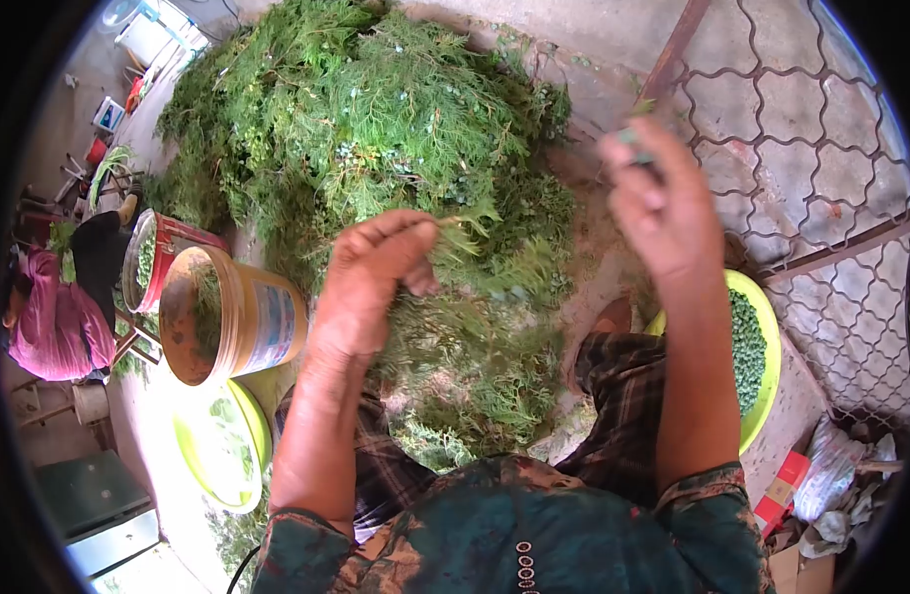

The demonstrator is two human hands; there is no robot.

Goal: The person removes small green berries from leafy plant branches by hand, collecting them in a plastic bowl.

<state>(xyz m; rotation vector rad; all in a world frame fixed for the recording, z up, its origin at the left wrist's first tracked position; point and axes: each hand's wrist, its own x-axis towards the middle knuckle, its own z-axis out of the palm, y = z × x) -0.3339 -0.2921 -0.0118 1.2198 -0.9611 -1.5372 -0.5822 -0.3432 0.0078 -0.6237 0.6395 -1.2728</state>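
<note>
My left hand (381, 262) is closed, pinching an evergreen sprig (462, 235) between thumb and fingers. The sprig's green tips stick out to the right, above the branches. My right hand (665, 193) is raised at the right, apart from the left, and smeared by motion. Its fingers are curled, with a small bluish-green bit (628, 139) at their tips that is too blurred to name. A large heap of evergreen branches (366, 109) dotted with pale berries lies in front. More cut branches (475, 346) lie between my knees.
At my right stands a yellow-green basin (775, 342) of small green berries. A yellow bucket (277, 322), a red bucket (183, 233) and a bright green basin (262, 436) stand left. Another person (59, 317) in pink sits far left. Metal lattice (772, 139) borders the right.
</note>
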